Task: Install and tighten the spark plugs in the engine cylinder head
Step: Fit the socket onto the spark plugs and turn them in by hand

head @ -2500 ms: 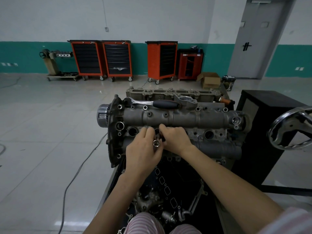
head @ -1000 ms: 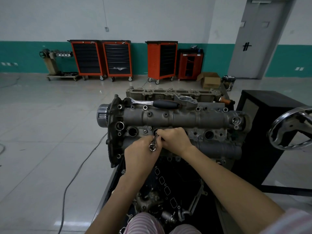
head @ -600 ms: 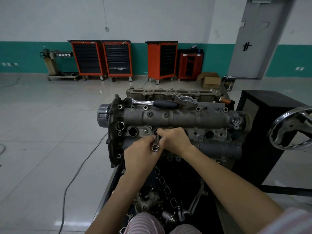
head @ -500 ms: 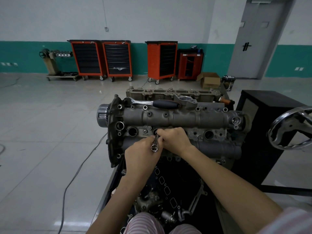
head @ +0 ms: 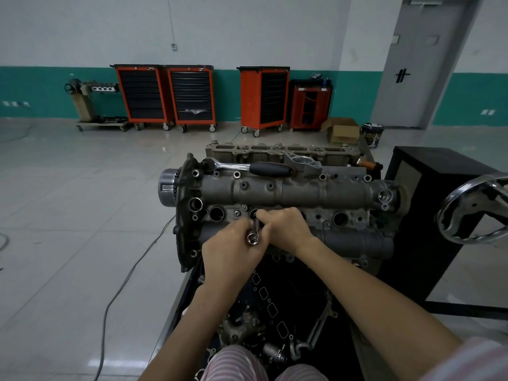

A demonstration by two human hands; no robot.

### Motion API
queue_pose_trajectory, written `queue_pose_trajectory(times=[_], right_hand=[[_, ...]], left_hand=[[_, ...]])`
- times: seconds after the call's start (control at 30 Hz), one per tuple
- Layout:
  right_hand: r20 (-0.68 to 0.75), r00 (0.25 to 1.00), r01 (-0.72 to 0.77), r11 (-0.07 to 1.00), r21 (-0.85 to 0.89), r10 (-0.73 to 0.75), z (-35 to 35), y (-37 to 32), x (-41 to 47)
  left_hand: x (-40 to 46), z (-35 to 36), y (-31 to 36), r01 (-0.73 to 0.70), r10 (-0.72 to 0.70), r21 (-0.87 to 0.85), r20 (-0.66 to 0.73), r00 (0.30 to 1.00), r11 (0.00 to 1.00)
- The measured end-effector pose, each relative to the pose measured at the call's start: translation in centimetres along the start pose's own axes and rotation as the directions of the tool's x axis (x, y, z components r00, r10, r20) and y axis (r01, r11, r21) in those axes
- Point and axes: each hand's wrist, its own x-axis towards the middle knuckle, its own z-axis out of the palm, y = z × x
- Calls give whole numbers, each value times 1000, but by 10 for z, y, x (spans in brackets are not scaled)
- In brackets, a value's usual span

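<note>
The grey cylinder head (head: 302, 193) sits on a stand in front of me, with a row of round spark plug wells along its middle. A chrome socket extension (head: 253, 235) leans into the second well from the left (head: 254, 213). My left hand (head: 231, 251) grips the extension's near end, whose square drive opening faces me. My right hand (head: 286, 229) pinches the shaft just above the well. The spark plug itself is hidden. The leftmost well (head: 216, 213) and a well on the right (head: 340, 219) stand open.
A ratchet with a black handle (head: 255, 168) lies on top of the head. A second cylinder head (head: 280, 151) rests behind. The stand's chrome handwheel (head: 475, 210) and a black cabinet (head: 439, 204) are at right. Gaskets and parts (head: 275, 320) lie below. A cable (head: 129, 281) crosses the floor.
Both hands stayed on the extension at the second well; its near end has tilted and swung slightly, and my left hand has shifted its grip around it.
</note>
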Motion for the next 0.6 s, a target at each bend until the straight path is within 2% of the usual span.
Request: queue_pose_trajectory(times=[0.17, 0.33, 0.43, 0.5, 0.6], right_hand=[[-37, 999, -27, 999, 29, 28, -1, -1, 1], [20, 998, -66, 995, 73, 65, -2, -1, 1], [7, 1000, -9, 997, 73, 9, -2, -2, 1], [-10, 999, 38, 998, 51, -37, -1, -1, 1], [-24, 999, 47, 998, 31, -47, -1, 0, 1]], left_hand=[[0, 0, 2, -18, 17, -10, -46, 999, 1000], [4, 2, -4, -19, 24, -53, 89, 996, 998], [5, -1, -5, 17, -12, -39, 110, 994, 999], [4, -3, -1, 36, -36, -2, 85, 996, 999], [3, -3, 2, -26, 26, 26, -4, 1000, 999]])
